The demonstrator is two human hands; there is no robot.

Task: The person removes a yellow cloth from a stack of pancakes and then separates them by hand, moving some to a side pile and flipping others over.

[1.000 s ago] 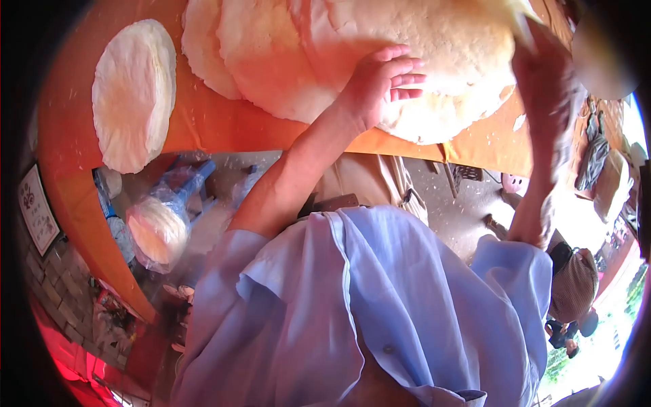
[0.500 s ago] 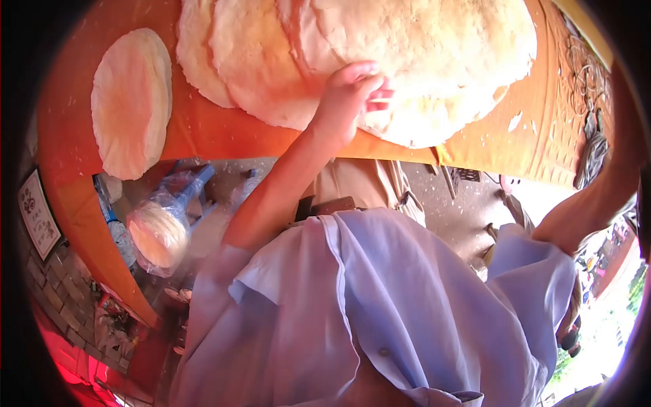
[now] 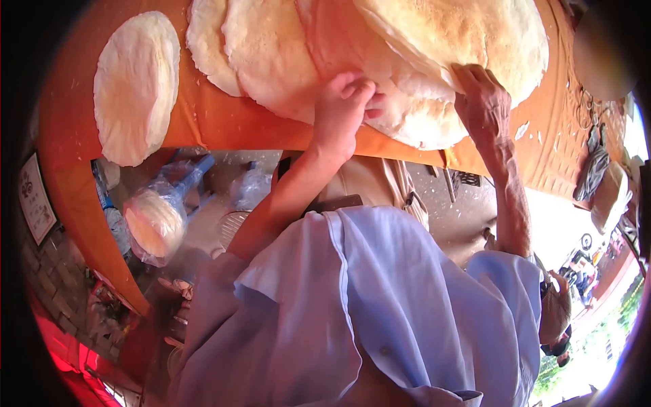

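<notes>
Large, pale flatbreads lie overlapping on the orange tabletop. My right hand (image 3: 483, 102) pinches the near edge of the top flatbread (image 3: 468, 30), which is raised a little off the breads beneath. Over the near side of the pile hovers my left hand (image 3: 342, 112), its fingers loosely curled and nothing visible in them. Beside it are another flatbread (image 3: 268, 57) and, further left, a partly covered one (image 3: 207, 47). A separate flatbread (image 3: 135, 88) lies alone at the table's left.
The orange table covering (image 3: 203, 125) ends just in front of my body. Bread in a clear plastic bag (image 3: 154, 227) sits on a blue stool (image 3: 196, 173) below the edge. A framed sign (image 3: 35, 199) stands at the far left. Dark cords and cloth (image 3: 593, 163) are at the right.
My right hand has come in from the right side and taken hold of the top flatbread's edge, lifting it slightly. My left hand has shifted slightly and its fingers have curled in.
</notes>
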